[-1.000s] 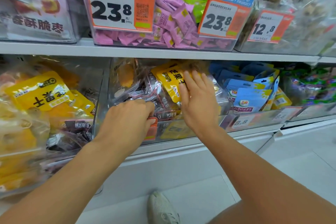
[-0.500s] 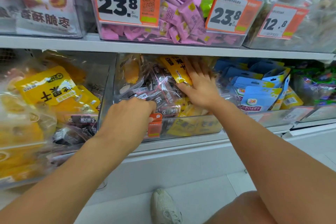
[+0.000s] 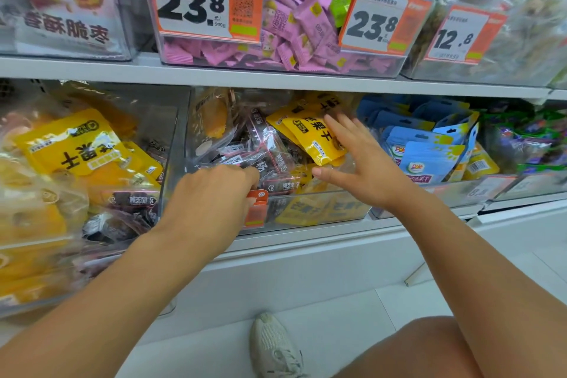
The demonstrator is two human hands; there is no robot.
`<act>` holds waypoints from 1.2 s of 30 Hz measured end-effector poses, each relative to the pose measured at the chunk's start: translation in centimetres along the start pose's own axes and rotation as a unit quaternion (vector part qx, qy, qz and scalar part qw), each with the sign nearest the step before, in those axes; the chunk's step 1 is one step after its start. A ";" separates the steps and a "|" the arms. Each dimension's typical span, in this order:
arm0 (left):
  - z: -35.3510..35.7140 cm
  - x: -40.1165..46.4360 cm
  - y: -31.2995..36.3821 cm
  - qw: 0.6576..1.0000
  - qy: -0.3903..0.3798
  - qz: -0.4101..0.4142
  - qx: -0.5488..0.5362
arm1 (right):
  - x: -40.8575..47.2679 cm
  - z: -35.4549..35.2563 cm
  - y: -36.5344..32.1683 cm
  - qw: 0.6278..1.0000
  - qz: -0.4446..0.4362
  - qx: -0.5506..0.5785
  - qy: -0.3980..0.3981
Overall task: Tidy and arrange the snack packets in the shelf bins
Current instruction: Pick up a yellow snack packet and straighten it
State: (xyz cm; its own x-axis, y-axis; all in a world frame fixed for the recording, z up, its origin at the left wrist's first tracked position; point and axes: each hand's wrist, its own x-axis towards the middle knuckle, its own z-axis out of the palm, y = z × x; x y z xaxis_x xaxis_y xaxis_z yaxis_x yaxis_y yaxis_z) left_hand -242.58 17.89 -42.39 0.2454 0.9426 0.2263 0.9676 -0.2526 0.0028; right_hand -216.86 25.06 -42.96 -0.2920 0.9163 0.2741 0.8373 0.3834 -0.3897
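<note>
We see both hands reaching into the middle clear bin (image 3: 322,212) on the lower shelf (image 3: 306,242), where the snack packets lie jumbled. The right hand (image 3: 365,163) is spread flat with straight fingers, its fingertips resting against a yellow mango packet (image 3: 313,135) that leans tilted at the top of the heap. The left hand (image 3: 208,202) has its fingers curled down over the bin's front edge among the dark plum packets (image 3: 270,163); whether it actually pinches one we cannot tell, since the knuckles hide the fingertips. An orange price tag (image 3: 256,209) clipped to the bin's front sits just beside that hand. To the left, another bin (image 3: 171,132) holds more yellow and dark packets, with a large yellow mango bag (image 3: 73,144) on top. To the right stand blue Dole pouches (image 3: 426,159). On the upper shelf a bin of pink sweets (image 3: 294,24) carries a price card reading 23.8 (image 3: 193,6). Below, a pale sneaker (image 3: 273,347) rests on the white floor (image 3: 399,301).
</note>
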 end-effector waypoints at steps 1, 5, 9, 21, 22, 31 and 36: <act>-0.2 0.0 -0.1 1.000 0.005 0.001 -0.005 | -0.1 0.0 -0.1 1.000 0.006 0.003 0.002; -0.7 -0.3 -0.3 0.999 0.023 0.002 -0.026 | -0.4 -0.3 -0.5 0.997 0.047 -0.039 0.049; -0.7 0.2 -0.2 0.993 0.080 0.012 -0.084 | 0.6 0.6 -1.2 0.984 0.091 -0.015 0.153; 1.4 4.4 0.1 0.994 0.080 0.030 -0.071 | 3.5 1.2 -2.6 0.999 0.030 -0.033 0.021; 1.7 4.9 0.2 0.995 0.065 0.031 -0.069 | 2.6 0.5 -2.4 0.996 0.058 -0.057 0.027; 1.7 8.3 1.5 0.999 0.033 0.034 -0.024 | -0.2 0.7 1.5 0.994 0.105 0.002 -0.035; 1.9 8.8 2.4 1.000 0.029 0.005 -0.007 | 2.4 1.3 2.0 0.992 0.082 0.003 0.097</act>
State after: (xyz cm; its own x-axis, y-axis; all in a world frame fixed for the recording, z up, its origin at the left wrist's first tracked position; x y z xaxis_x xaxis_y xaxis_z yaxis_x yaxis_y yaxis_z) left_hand -238.02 26.03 -42.28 0.2505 0.9258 0.2832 0.9642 -0.2650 0.0131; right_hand -216.44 28.22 -44.19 -0.0572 0.9274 0.3697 0.8630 0.2321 -0.4487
